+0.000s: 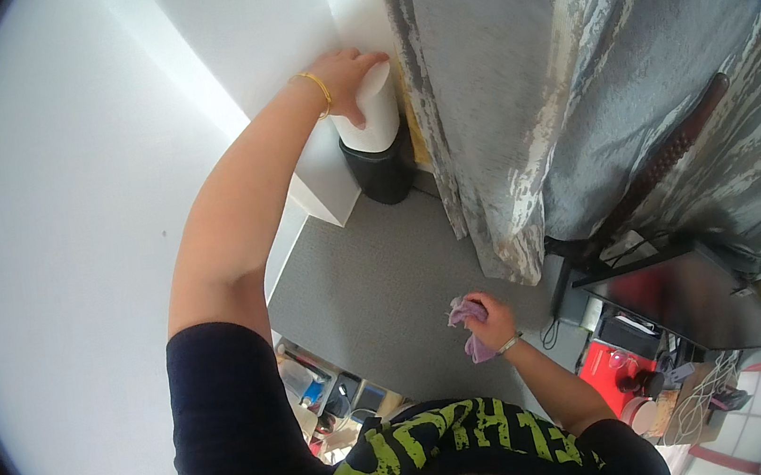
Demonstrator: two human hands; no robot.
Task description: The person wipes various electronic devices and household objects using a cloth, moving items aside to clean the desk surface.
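My left hand [339, 84] reaches far forward to the wall corner and grips the upper part of a white rounded cylindrical container or device [373, 123]. The thumb lies on its near side, and the fingers spread over its upper edge. Its lower end meets a black cylindrical base [382, 179]; whether the two are joined is unclear. Lower down, to the right, my right hand [494, 324] clutches a crumpled purple cloth [466, 311]. Part of the cloth hangs below the fist, over the grey floor [371, 274].
Long grey patterned curtains [490, 81] hang close beside the white object. A white wall [63, 205] borders the left. At right are a dark monitor [679, 293], a red flat item [607, 373] and tangled white cables [699, 398]. Small articles [342, 392] crowd a surface near my body.
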